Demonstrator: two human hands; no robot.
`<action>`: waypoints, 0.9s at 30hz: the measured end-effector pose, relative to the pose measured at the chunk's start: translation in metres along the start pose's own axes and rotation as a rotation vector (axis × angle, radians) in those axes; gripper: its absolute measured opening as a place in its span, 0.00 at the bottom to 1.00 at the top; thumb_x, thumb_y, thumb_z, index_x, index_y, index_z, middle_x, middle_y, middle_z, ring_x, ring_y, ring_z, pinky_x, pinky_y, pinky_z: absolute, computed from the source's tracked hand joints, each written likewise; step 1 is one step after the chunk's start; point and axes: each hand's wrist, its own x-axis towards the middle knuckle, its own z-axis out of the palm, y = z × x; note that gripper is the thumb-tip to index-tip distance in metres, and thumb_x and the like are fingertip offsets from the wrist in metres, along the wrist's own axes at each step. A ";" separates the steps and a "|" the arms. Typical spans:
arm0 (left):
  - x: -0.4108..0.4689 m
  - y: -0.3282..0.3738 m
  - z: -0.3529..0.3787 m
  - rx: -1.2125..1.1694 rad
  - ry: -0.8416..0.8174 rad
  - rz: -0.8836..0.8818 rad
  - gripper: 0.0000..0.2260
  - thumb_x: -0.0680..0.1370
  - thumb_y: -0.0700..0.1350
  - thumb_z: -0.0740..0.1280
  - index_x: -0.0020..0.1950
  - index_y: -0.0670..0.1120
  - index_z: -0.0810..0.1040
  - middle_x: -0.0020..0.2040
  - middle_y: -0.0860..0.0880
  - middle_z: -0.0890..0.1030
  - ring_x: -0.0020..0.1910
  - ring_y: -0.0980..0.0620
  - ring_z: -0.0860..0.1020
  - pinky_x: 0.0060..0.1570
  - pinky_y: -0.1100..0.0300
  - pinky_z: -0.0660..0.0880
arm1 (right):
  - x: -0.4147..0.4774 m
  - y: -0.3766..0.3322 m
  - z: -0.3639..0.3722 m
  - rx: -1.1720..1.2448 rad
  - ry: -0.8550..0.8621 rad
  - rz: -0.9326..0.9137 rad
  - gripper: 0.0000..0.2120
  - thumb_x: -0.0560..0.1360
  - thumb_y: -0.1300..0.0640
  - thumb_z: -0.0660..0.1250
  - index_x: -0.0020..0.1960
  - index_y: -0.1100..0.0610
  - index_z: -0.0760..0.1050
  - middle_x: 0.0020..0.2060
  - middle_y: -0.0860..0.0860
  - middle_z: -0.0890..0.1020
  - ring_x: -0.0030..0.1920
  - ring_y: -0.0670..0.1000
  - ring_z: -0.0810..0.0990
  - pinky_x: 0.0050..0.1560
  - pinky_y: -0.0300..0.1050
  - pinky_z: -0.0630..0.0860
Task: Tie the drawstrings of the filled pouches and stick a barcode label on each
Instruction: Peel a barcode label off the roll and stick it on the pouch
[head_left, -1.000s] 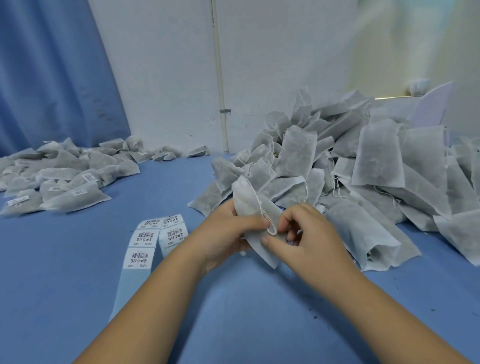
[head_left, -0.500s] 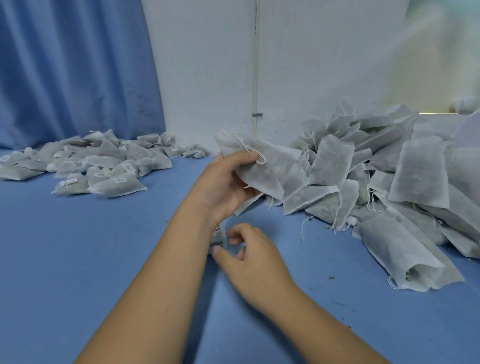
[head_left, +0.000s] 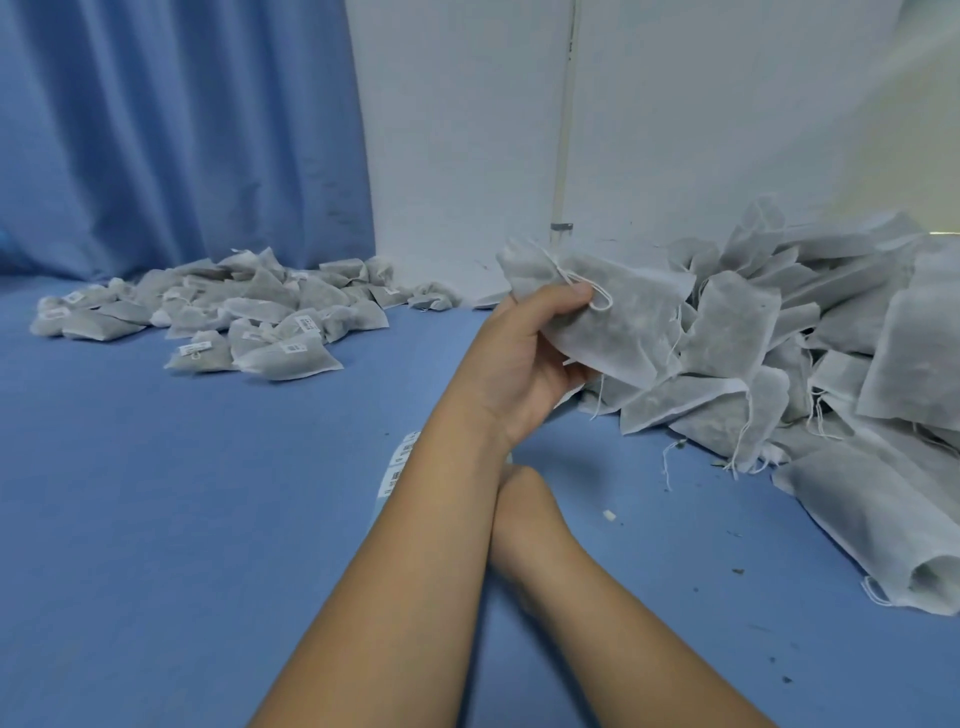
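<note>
1. One blue table (head_left: 182, 545) is seen across the whole lower part of the frame.
2. One blue curtain (head_left: 182, 130) is hung in the upper left. One white wall (head_left: 467, 130) with one thin white pipe (head_left: 563, 130) is seen in the upper middle.
3. Two piles are counted. The bigger pile of pouches (head_left: 841, 332) is spread along the right side. Its pouches overlap too much to be counted, and loose white strings are seen hanging from several.
4. The smaller pile (head_left: 249, 317) is laid at the middle left, before the curtain. Small white labels are seen on at least five of its pouches.
5. Two hands are counted. The left hand (head_left: 524, 358) is raised in the centre of the frame, with thumb and fingers clamped on the one held pouch. Only a small part of the right hand (head_left: 522, 493) is seen below it, covered by the left forearm, so it cannot be told whether its fingers are closed.
6. The held pouch (head_left: 623, 317) is found just right of and above the left hand, in front of the bigger pile. It is made of thin grey-white cloth, dark filling is seen through it, and its top is gathered under the thumb.
7. One label strip (head_left: 397, 460) is seen at the left edge of the left forearm, mostly hidden. About three barcode labels are shown.
8. One white drawstring loop (head_left: 597, 295) is seen beside the thumb tip.
</note>
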 end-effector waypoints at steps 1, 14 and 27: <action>-0.001 0.002 0.000 -0.017 -0.010 0.007 0.07 0.78 0.38 0.62 0.42 0.45 0.76 0.36 0.49 0.80 0.40 0.52 0.79 0.49 0.53 0.75 | 0.001 -0.003 0.002 0.105 -0.029 0.073 0.16 0.79 0.64 0.60 0.35 0.52 0.64 0.32 0.49 0.71 0.30 0.45 0.68 0.34 0.36 0.69; -0.009 0.042 -0.001 -0.044 0.086 0.126 0.10 0.79 0.40 0.62 0.39 0.48 0.76 0.38 0.51 0.80 0.43 0.51 0.78 0.41 0.58 0.76 | -0.011 0.006 -0.001 0.295 -0.172 0.124 0.10 0.73 0.65 0.69 0.33 0.59 0.75 0.24 0.54 0.78 0.23 0.51 0.71 0.21 0.37 0.67; -0.045 0.064 -0.113 0.263 0.368 -0.031 0.09 0.77 0.34 0.57 0.47 0.43 0.76 0.41 0.47 0.79 0.48 0.47 0.79 0.47 0.55 0.80 | -0.011 0.022 -0.023 0.079 0.068 -0.042 0.10 0.75 0.56 0.67 0.35 0.57 0.76 0.30 0.51 0.82 0.29 0.47 0.77 0.30 0.40 0.71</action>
